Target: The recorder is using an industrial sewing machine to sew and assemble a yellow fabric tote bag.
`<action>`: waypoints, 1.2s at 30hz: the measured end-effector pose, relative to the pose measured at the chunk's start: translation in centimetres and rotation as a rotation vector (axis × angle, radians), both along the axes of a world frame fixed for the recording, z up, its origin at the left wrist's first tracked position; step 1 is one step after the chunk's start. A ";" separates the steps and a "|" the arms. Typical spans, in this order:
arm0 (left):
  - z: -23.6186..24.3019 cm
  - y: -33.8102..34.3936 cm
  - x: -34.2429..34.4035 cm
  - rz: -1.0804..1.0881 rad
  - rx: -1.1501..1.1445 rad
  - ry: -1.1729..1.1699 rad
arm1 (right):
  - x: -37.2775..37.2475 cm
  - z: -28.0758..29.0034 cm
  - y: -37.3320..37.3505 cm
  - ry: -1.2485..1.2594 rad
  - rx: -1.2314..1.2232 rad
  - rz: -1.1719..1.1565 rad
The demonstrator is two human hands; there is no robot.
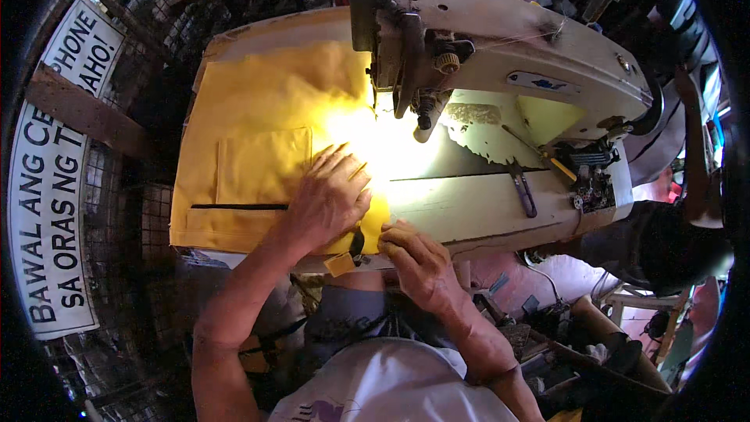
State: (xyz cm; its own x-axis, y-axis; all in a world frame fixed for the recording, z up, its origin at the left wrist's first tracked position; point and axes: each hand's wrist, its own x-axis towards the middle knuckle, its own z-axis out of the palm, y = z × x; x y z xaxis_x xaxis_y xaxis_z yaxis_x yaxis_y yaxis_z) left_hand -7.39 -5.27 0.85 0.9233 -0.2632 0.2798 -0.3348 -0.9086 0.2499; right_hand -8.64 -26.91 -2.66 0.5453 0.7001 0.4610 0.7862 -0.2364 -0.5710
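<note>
Sewing probably partway: square yellow cloth pocket (264, 164) placed centre-left, remainder unclear; left hand (330, 194) flat, right hand (419, 261) apart, grip indeterminate.

The left hand (330, 194) lies on yellow material (234, 101) beside a sewing machine (500, 51); the curled right hand (420, 263) is at the material's near right edge. Snips (525, 191) lie on the bench (457, 207).

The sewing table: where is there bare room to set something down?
The pale tabletop is bare between the yellow fabric and the snips, beyond the right hand. It's crowded at left, where fabric and the left hand lie, and right of the snips, with the yellow-handled tool and metal mechanism.
</note>
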 end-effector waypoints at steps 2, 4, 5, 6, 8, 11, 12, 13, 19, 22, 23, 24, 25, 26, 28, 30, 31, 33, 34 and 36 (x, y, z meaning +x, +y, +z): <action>-0.1 0.0 0.5 -0.008 -0.027 -0.070 | 0.5 0.3 0.1 0.008 -0.002 0.003; -0.2 -0.1 0.8 -0.006 -0.029 -0.067 | 1.1 0.4 0.1 0.004 -0.008 0.020; -0.3 -0.2 0.9 -0.005 -0.029 -0.070 | 1.3 0.4 0.1 -0.005 -0.014 0.037; -0.3 -0.2 1.0 -0.008 -0.030 -0.068 | 1.4 0.3 0.1 -0.002 -0.015 0.035; -0.3 -0.3 1.1 0.010 0.008 -0.057 | 1.4 0.2 0.1 0.010 0.017 0.022; -0.5 0.3 2.1 0.031 -0.037 -0.078 | 2.5 0.6 0.7 0.031 0.018 0.004; -0.9 0.7 2.6 0.031 -0.039 -0.079 | 2.8 0.7 1.0 0.030 0.017 0.004; -1.4 1.3 3.0 0.033 -0.041 -0.093 | 3.1 0.8 1.4 0.057 0.027 -0.010; 1.4 2.1 2.8 -0.081 -0.002 -0.036 | 4.1 1.0 2.3 0.096 0.068 -0.052; 3.4 0.1 -1.1 -0.013 -0.096 -0.033 | 3.9 1.0 2.4 0.113 0.085 -0.030; 2.7 -0.4 -2.1 -0.046 -0.140 -0.036 | 3.8 0.9 2.1 0.148 0.077 -0.055; 1.9 -0.4 -2.3 -0.090 -0.106 0.071 | 3.8 0.6 2.4 0.181 0.083 -0.063; 1.6 -0.7 -2.4 -0.064 -0.045 0.150 | 3.9 0.1 2.2 0.188 0.111 -0.070; 0.7 -0.9 -2.6 -0.054 -0.094 0.059 | 3.9 -0.2 1.9 0.124 0.079 -0.108; -1.9 -0.5 -2.9 -0.103 -0.149 -0.119 | 3.8 1.7 2.0 0.061 0.089 -0.090; -2.2 -0.9 -2.9 -0.098 -0.196 -0.118 | 3.7 1.3 1.8 -0.009 0.094 -0.115; -1.9 -0.8 -3.0 -0.092 -0.182 -0.127 | 3.6 1.2 1.9 -0.017 0.107 -0.107; -1.3 -0.9 -3.1 -0.057 -0.232 -0.044 | 3.6 0.9 1.9 0.051 0.117 -0.097; -1.0 -1.0 -3.1 -0.058 -0.231 -0.051 | 3.6 0.9 1.8 0.044 0.118 -0.097; -0.3 -1.2 -3.0 0.017 -0.303 0.084 | 3.5 1.1 1.7 0.072 0.112 -0.093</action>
